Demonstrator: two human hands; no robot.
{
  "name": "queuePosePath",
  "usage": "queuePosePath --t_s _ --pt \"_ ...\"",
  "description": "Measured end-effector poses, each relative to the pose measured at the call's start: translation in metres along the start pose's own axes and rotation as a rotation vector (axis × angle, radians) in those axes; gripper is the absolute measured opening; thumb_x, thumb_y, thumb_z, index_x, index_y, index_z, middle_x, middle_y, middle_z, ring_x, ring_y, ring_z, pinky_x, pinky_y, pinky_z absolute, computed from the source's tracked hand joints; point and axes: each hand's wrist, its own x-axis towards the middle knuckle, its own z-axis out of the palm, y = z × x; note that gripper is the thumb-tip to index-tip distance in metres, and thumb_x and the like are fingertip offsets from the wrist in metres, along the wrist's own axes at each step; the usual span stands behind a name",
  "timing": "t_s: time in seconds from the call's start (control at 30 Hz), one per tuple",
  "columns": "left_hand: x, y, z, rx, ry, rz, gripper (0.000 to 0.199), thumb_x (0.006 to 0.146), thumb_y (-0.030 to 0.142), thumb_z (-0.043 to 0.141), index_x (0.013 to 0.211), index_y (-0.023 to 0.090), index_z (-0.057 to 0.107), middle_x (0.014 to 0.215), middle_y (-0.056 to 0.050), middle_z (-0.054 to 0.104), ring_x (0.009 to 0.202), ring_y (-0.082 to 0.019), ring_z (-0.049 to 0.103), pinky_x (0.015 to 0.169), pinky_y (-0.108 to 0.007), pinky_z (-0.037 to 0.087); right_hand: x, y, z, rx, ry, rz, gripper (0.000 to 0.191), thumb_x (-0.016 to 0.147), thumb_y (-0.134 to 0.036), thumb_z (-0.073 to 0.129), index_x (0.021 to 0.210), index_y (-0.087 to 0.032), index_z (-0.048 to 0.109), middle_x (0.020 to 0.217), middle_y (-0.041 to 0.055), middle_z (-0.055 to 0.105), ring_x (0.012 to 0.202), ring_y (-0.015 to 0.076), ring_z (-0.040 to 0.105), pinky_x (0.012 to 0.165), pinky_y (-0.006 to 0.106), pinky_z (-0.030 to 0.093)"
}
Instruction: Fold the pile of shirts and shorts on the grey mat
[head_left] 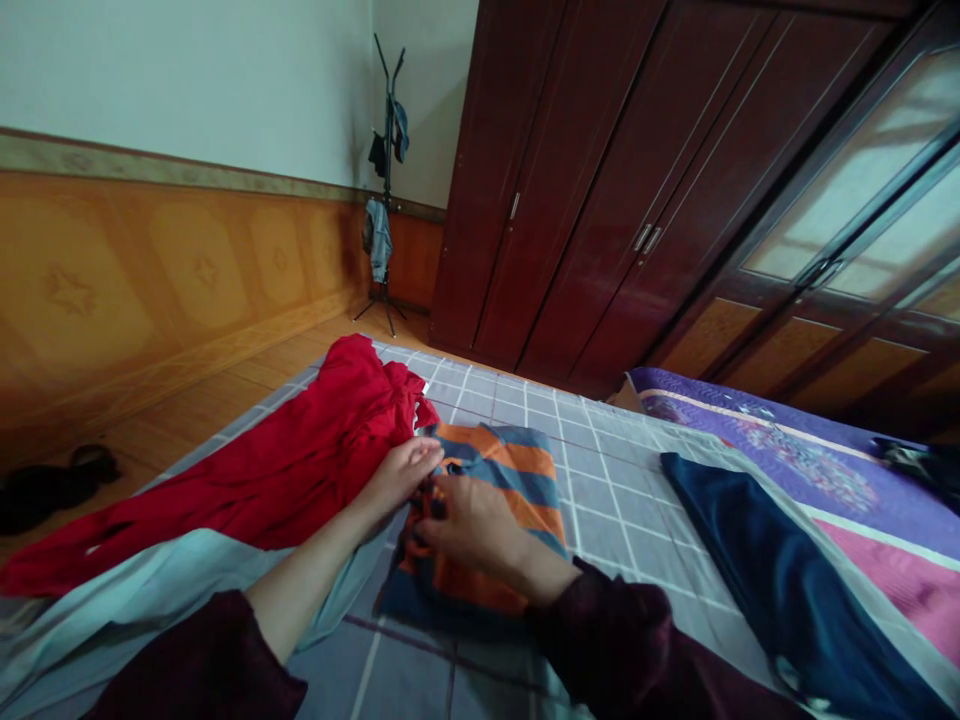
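Observation:
A striped shirt (529, 485) in orange and grey-blue lies folded into a compact shape on the bed, directly in front of me. Both hands work at its upper left part. My left hand (409, 465) is closed, fingertips pinching the fabric at the shirt's edge. Close beside it, my right hand (476, 525) has its fingers curled onto the same cloth; the fingertips are partly hidden. To the left, a bright red garment (330, 430) is spread out loosely, nearly touching my left hand. Under its near side lies a pale blue-green cloth (202, 570).
Dark blue folded cloth (780, 560) lies on the right of the checked bedsheet (600, 470). Beyond it is a purple and pink bedcover (757, 430). A coat rack (388, 150) stands in the corner near dark red wardrobes (585, 190). Black items (52, 490) lie on the floor.

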Motion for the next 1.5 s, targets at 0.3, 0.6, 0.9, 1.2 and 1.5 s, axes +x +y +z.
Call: queuePosePath --t_s 0.3,0.6,0.9,1.2,1.5 --pt "0.002 -0.013 0.007 0.206 -0.078 0.081 0.062 0.068 0.024 0.067 0.125 0.015 0.045 0.093 -0.005 0.066 0.078 -0.018 0.065 0.068 -0.028 0.049 -0.093 0.052 0.034 -0.086 0.191 -0.206 0.048 0.071 -0.016 0.060 0.119 -0.018 0.058 0.115 0.0118 0.061 0.101 0.0264 0.059 0.084 0.039 0.053" --pt "-0.012 0.009 0.001 0.151 -0.029 -0.044 0.052 0.065 0.010 0.056 0.117 0.015 0.049 0.093 -0.005 0.065 0.083 -0.018 0.066 0.070 -0.027 0.051 -0.123 0.103 0.047 -0.298 0.448 -0.293 0.045 0.067 -0.003 0.046 0.107 -0.021 0.059 0.103 0.0081 0.065 0.086 0.0226 0.061 0.072 0.035 0.055" --pt "-0.098 0.040 0.003 0.958 -0.093 0.296 0.038 0.079 0.029 0.064 0.116 0.025 0.059 0.118 -0.005 0.058 0.102 -0.021 0.060 0.090 -0.032 0.047 -0.133 0.106 0.036 -0.211 0.438 -0.345 0.030 0.078 -0.004 0.042 0.094 -0.024 0.055 0.087 0.0033 0.063 0.072 0.0181 0.060 0.061 0.028 0.051" --pt "-0.124 0.019 0.016 1.342 -0.241 0.418 0.045 0.079 0.000 0.043 0.114 0.023 0.059 0.127 -0.005 0.055 0.116 -0.022 0.052 0.099 -0.036 0.046 -0.140 0.121 0.034 -0.193 0.424 -0.455 0.027 0.076 -0.003 0.038 0.085 -0.023 0.052 0.078 0.0023 0.062 0.067 0.0172 0.060 0.057 0.026 0.050" --pt "-0.118 0.042 0.103 1.152 -0.484 0.513 0.011 0.087 0.028 0.058 0.093 0.022 0.065 0.094 -0.002 0.066 0.088 -0.019 0.062 0.078 -0.028 0.048 -0.152 0.210 -0.008 -0.482 0.547 -0.266 0.025 0.076 -0.004 0.039 0.078 -0.020 0.058 0.077 0.0068 0.064 0.067 0.0210 0.061 0.057 0.032 0.050"
